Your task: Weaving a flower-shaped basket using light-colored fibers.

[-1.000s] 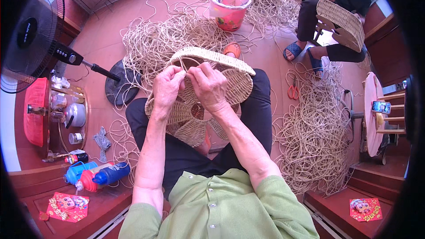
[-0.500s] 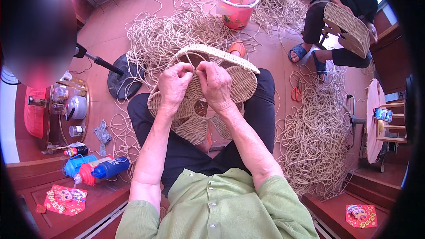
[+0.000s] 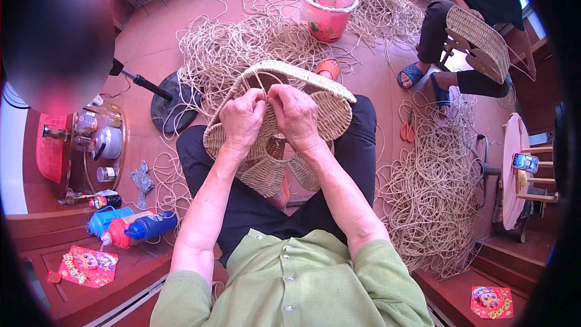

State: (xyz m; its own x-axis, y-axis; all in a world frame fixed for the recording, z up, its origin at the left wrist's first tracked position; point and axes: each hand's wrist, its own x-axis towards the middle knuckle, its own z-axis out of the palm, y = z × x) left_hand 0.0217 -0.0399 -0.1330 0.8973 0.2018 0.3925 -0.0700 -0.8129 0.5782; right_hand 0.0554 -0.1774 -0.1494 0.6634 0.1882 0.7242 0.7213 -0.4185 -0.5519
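Currently we pinch a cord strand between left hand (image 3: 242,122) and right hand (image 3: 295,115), both closed on it at the woven basket (image 3: 330,109) on our lap. Below the grip, panels are woven; the rim above remains open (loose cord (image 3: 433,194) lies to the right).

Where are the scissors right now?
In the head view, the orange-handled scissors lie on the floor to the person's right, beside the cord pile and near another person's blue sandals.

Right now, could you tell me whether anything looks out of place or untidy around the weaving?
Loose cord sprawls in tangled heaps across the floor, and red scissors lie among the strands. Both hands work the woven basket.
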